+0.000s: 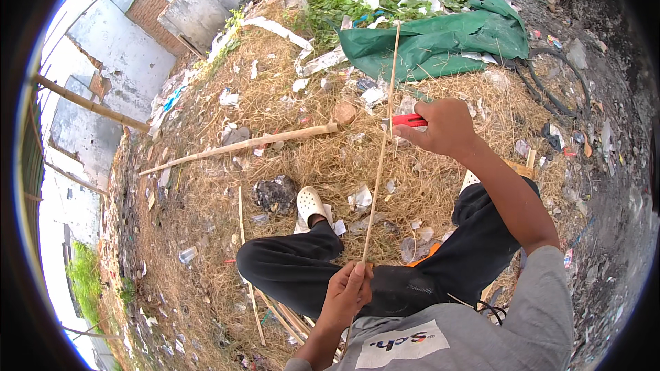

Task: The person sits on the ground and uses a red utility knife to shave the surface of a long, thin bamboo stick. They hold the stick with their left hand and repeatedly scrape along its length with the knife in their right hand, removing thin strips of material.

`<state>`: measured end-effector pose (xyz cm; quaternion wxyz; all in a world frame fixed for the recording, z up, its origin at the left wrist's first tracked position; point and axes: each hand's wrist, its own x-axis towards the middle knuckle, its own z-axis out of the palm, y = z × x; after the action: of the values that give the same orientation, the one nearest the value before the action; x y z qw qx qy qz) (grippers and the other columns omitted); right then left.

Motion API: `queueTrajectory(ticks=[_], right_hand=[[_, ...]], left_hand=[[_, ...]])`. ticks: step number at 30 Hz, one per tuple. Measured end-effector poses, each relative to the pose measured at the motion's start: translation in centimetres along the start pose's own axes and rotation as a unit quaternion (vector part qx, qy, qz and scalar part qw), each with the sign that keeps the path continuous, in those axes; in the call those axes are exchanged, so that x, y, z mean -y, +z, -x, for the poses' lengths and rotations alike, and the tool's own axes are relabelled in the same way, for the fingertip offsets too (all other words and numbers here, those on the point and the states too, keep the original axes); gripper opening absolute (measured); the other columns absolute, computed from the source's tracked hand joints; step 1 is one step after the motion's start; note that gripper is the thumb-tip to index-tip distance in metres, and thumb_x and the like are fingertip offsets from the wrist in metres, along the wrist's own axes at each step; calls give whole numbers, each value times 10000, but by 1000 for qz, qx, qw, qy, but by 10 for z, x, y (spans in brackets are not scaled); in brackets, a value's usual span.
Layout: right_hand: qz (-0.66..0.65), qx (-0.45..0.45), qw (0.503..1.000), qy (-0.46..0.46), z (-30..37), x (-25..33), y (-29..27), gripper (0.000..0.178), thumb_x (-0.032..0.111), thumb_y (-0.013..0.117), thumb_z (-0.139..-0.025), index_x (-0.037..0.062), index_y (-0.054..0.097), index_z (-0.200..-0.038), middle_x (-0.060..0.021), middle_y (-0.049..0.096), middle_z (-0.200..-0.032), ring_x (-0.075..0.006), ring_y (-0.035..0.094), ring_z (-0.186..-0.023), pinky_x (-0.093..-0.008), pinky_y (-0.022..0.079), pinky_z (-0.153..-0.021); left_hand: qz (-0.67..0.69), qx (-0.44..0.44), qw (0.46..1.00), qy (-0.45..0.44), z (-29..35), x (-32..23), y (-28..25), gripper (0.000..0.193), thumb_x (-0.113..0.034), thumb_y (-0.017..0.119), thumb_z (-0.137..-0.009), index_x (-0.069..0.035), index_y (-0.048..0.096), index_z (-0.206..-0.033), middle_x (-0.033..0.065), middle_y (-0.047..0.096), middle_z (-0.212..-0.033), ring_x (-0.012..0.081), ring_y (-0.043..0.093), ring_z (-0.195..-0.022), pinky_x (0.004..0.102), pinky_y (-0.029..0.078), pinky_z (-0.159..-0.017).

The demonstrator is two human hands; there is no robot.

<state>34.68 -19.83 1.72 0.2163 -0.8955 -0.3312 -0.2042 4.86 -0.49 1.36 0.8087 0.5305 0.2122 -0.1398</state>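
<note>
A long, thin bamboo strip (380, 178) runs up in front of me, away from my lap. My left hand (347, 292) is closed around its lower part, thumb along the strip, close to my dark trousers. Farther up, my right hand (443, 127) grips a red utility knife (410, 120). Its blade points left and meets the strip, or lies just beside it; I cannot tell which. Beyond the knife, the strip's far end reaches over a green tarp (447, 41).
A thicker bamboo pole (254, 143) lies across the dry grass ahead. More strips (285, 319) lie by my left leg, near a dark rock (276, 194). Litter is scattered all over the ground. A black hose (560, 89) curls at the right, and broken walls (124, 48) stand at the far left.
</note>
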Motion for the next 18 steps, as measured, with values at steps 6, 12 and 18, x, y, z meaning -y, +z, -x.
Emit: queueTrajectory(ticks=[6,12,18], right_hand=[[58,-43,996,-55,-6,-19,2,675,736,611,-763,102,536,-544,-98,469,-472,-294,528,-450,-419,396,-453],[104,12,992,-67,-18,-27,14,699,774,536,-793,109,655,-614,-101,550,-498,-290,596,-488,-419,464,-490],[78,-49,925,368,-27,-160,-29,852,813,361,-862,43,605,-588,-158,579,-554,-336,618,-561,-441,471,-538]], left_hand=[[-81,-10,997,-5,14,9,-1,346,-347,417,-1066,-45,534,-943,-60,362,-580,22,301,-486,213,256,-451],[-114,-14,993,-9,20,16,-7,335,-343,427,-1063,-51,537,-941,-64,368,-608,21,313,-531,204,257,-482],[-173,23,980,-98,70,57,-9,295,-305,460,-1056,-47,547,-941,-78,383,-631,16,332,-550,206,253,-501]])
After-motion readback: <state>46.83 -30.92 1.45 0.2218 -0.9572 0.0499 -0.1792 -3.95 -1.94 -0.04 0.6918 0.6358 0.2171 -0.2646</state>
